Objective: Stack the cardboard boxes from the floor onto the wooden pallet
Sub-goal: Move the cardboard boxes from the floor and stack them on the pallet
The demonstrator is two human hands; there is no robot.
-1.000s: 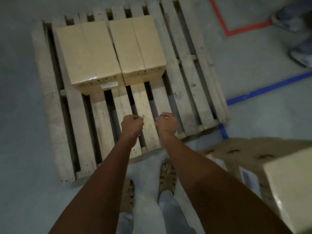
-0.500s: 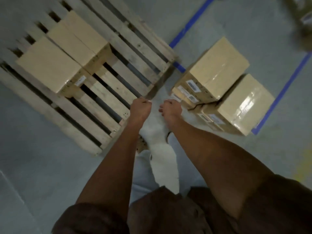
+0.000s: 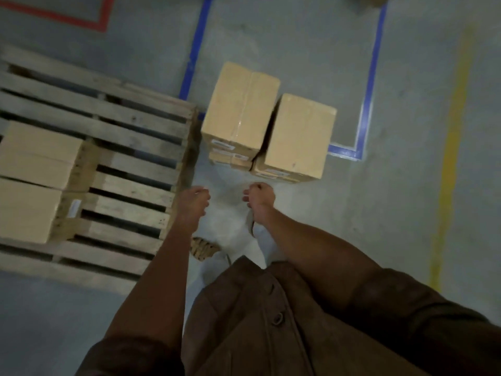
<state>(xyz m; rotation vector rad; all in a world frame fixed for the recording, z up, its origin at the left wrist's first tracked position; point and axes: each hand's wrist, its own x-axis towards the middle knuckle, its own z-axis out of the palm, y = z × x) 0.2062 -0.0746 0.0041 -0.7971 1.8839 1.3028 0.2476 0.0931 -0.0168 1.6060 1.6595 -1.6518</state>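
Observation:
Two cardboard boxes stand side by side on the grey floor ahead of me, the left box (image 3: 240, 109) and the right box (image 3: 298, 135). Each seems to sit on a lower box whose labelled edge shows beneath. The wooden pallet (image 3: 130, 126) lies to my left, with two boxes on it, one farther (image 3: 38, 154) and one nearer (image 3: 27, 210). My left hand (image 3: 193, 203) and my right hand (image 3: 259, 200) hang in front of me with fingers curled, holding nothing, just short of the floor boxes.
Blue tape lines (image 3: 366, 104) frame the floor area behind the boxes. A red tape corner (image 3: 104, 20) lies at top left and a yellow line (image 3: 452, 147) runs on the right. My sandalled foot (image 3: 203, 248) stands beside the pallet's corner.
The view has swung right from the pallet toward the floor boxes, which now lie straight ahead. My hands stay curled and have spread slightly apart.

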